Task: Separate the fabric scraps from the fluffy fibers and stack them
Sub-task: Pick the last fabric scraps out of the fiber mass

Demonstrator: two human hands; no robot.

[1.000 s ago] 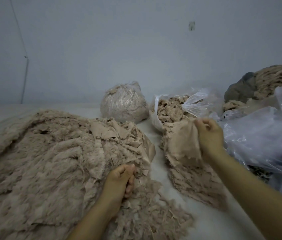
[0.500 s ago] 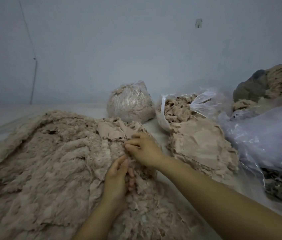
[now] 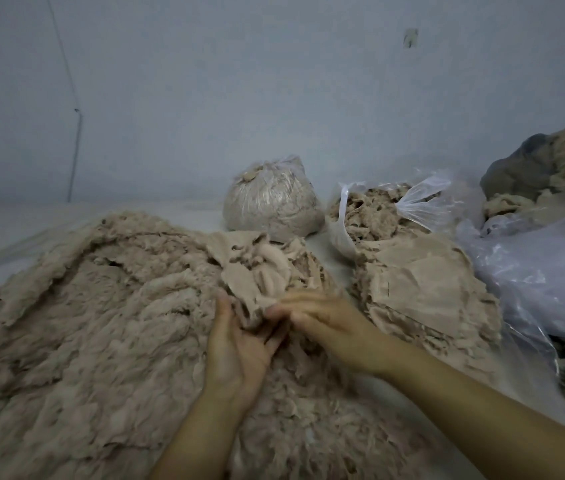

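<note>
A wide heap of beige fluffy fibers (image 3: pixel 94 320) covers the left and middle of the white surface. At its right top lies a crumpled beige fabric scrap (image 3: pixel 250 275). My left hand (image 3: pixel 239 344) lies palm up under the scrap's lower edge, thumb against it. My right hand (image 3: pixel 319 317) comes in from the right and pinches the same edge with its fingertips; the hand is blurred. To the right stands a stack of flat fabric scraps (image 3: pixel 423 285).
A tied plastic bag of fibers (image 3: pixel 270 199) and an open plastic bag of scraps (image 3: pixel 374 216) stand at the back by the wall. Large clear bags (image 3: pixel 544 271) and a dark pile (image 3: pixel 551 161) crowd the right side.
My right hand left the stack on the right, crossed to the heap and took the scrap's edge. My left hand turned palm up under it. The scrap has lifted and bunched.
</note>
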